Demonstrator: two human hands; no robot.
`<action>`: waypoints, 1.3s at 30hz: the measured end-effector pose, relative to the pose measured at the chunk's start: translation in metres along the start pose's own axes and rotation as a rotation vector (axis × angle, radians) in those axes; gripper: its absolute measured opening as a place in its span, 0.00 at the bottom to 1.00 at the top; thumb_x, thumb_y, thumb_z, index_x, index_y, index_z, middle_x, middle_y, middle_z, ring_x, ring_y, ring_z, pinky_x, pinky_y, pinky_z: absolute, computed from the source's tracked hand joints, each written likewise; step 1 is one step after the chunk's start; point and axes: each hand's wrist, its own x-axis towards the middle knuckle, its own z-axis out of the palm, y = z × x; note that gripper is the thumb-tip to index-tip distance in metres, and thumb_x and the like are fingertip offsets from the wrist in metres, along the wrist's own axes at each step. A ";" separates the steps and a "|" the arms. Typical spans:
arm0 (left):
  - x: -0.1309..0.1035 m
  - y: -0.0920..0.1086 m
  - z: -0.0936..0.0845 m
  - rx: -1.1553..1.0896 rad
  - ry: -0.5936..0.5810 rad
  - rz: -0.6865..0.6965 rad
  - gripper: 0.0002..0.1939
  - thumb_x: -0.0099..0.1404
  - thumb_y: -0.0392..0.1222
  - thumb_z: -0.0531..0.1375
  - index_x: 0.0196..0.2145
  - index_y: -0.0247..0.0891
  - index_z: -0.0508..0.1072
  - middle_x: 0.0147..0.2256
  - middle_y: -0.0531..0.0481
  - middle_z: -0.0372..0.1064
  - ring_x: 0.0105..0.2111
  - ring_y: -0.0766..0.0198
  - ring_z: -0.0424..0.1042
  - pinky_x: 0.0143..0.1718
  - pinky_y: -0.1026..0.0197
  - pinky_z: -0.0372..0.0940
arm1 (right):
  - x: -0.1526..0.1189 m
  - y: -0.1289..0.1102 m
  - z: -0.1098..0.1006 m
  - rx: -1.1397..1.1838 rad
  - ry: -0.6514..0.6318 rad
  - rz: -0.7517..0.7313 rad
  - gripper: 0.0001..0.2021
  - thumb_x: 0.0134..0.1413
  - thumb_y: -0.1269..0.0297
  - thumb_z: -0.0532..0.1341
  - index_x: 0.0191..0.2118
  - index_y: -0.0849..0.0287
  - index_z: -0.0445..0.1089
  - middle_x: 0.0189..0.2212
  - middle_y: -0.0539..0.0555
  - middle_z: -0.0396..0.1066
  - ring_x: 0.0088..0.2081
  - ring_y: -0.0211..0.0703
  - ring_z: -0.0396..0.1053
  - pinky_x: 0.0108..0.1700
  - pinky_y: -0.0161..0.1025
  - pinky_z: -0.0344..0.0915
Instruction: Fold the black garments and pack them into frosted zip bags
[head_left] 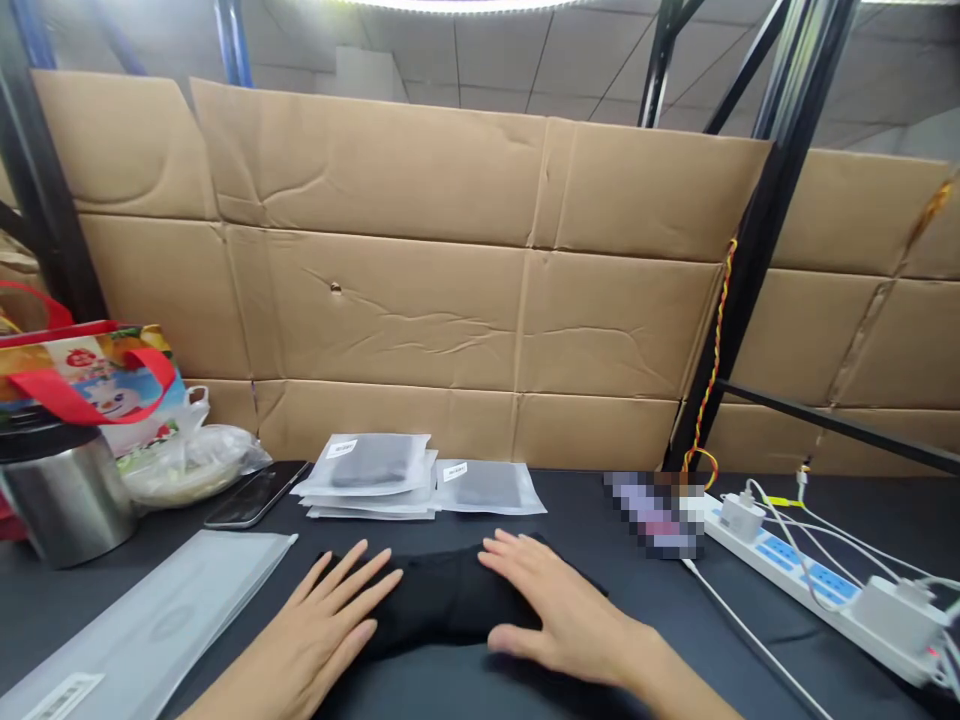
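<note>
A folded black cloth lies on the dark table in front of me. My left hand rests flat on its left end, fingers spread. Over the right end lies my right hand, palm down, with the thumb apart from the fingers. Just behind the cloth is a stack of frosted plastic packets with white labels, and one more such packet touches its right side. Larger frosted bags lie at the left, beside my left forearm.
At the left stand a steel cup, a colourful bag, a plastic bag and a phone. A power strip with cables and a blurred item lie right. Cardboard walls the back.
</note>
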 end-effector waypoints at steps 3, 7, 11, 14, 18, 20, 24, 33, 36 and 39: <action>-0.012 -0.002 0.004 -0.026 -0.026 0.022 0.27 0.71 0.47 0.51 0.64 0.58 0.46 0.63 0.58 0.51 0.61 0.53 0.55 0.59 0.48 0.57 | -0.008 0.006 0.003 -0.023 -0.101 0.062 0.32 0.57 0.50 0.59 0.65 0.51 0.52 0.64 0.54 0.52 0.65 0.51 0.47 0.65 0.52 0.44; -0.011 -0.013 -0.006 -0.037 -0.107 -0.040 0.24 0.71 0.46 0.50 0.63 0.56 0.53 0.63 0.54 0.53 0.61 0.50 0.55 0.60 0.41 0.52 | -0.024 0.030 -0.004 -0.080 -0.096 0.161 0.28 0.59 0.63 0.55 0.65 0.50 0.52 0.65 0.51 0.51 0.65 0.47 0.48 0.65 0.49 0.47; 0.033 0.012 -0.013 -0.033 -0.041 -0.020 0.17 0.71 0.45 0.52 0.54 0.45 0.71 0.54 0.46 0.69 0.60 0.47 0.59 0.62 0.37 0.43 | -0.029 0.037 -0.002 -0.101 -0.077 0.193 0.30 0.55 0.69 0.54 0.65 0.52 0.52 0.64 0.51 0.52 0.64 0.45 0.50 0.65 0.47 0.49; 0.072 0.044 -0.003 -0.200 -0.095 0.228 0.22 0.73 0.42 0.48 0.63 0.49 0.56 0.63 0.52 0.54 0.63 0.56 0.51 0.64 0.47 0.46 | -0.028 0.039 0.004 -0.124 -0.047 0.203 0.33 0.49 0.74 0.54 0.64 0.52 0.55 0.64 0.51 0.53 0.63 0.44 0.52 0.64 0.46 0.50; 0.092 0.066 0.023 -0.299 -0.181 0.378 0.24 0.74 0.43 0.47 0.65 0.51 0.49 0.64 0.54 0.49 0.64 0.57 0.48 0.64 0.50 0.46 | -0.033 0.051 0.003 -0.220 0.023 0.258 0.38 0.38 0.81 0.50 0.60 0.53 0.62 0.60 0.52 0.61 0.59 0.44 0.60 0.61 0.46 0.56; 0.092 0.067 0.032 -0.300 -0.170 0.377 0.24 0.74 0.43 0.46 0.65 0.50 0.49 0.65 0.53 0.48 0.64 0.57 0.47 0.64 0.50 0.46 | -0.034 0.055 -0.004 -0.305 0.082 0.304 0.37 0.37 0.82 0.49 0.57 0.55 0.66 0.54 0.53 0.68 0.54 0.47 0.66 0.58 0.47 0.60; 0.089 0.066 0.039 -0.266 -0.156 0.381 0.24 0.74 0.44 0.45 0.65 0.49 0.49 0.65 0.52 0.46 0.64 0.55 0.46 0.64 0.49 0.45 | -0.019 0.042 -0.012 -0.428 0.255 0.316 0.32 0.39 0.80 0.50 0.53 0.57 0.69 0.49 0.55 0.72 0.50 0.52 0.69 0.54 0.50 0.63; 0.088 0.081 0.043 -0.228 0.002 0.357 0.16 0.71 0.40 0.50 0.53 0.42 0.69 0.55 0.50 0.68 0.58 0.56 0.61 0.65 0.51 0.45 | 0.019 -0.007 0.041 -0.022 0.157 0.272 0.26 0.65 0.53 0.47 0.64 0.60 0.54 0.63 0.59 0.55 0.63 0.50 0.53 0.63 0.49 0.54; 0.088 0.080 0.044 -0.211 -0.005 0.377 0.15 0.72 0.39 0.48 0.47 0.42 0.73 0.51 0.51 0.71 0.57 0.57 0.63 0.65 0.50 0.44 | 0.011 -0.002 0.045 -0.009 0.101 0.207 0.31 0.62 0.51 0.54 0.66 0.58 0.50 0.66 0.55 0.48 0.65 0.48 0.46 0.65 0.48 0.48; 0.087 0.078 0.044 -0.214 -0.019 0.358 0.14 0.72 0.40 0.49 0.47 0.39 0.72 0.53 0.48 0.70 0.59 0.56 0.60 0.65 0.49 0.44 | 0.009 0.005 0.043 -0.059 0.112 0.131 0.24 0.63 0.61 0.53 0.63 0.57 0.56 0.63 0.55 0.56 0.64 0.46 0.51 0.64 0.47 0.52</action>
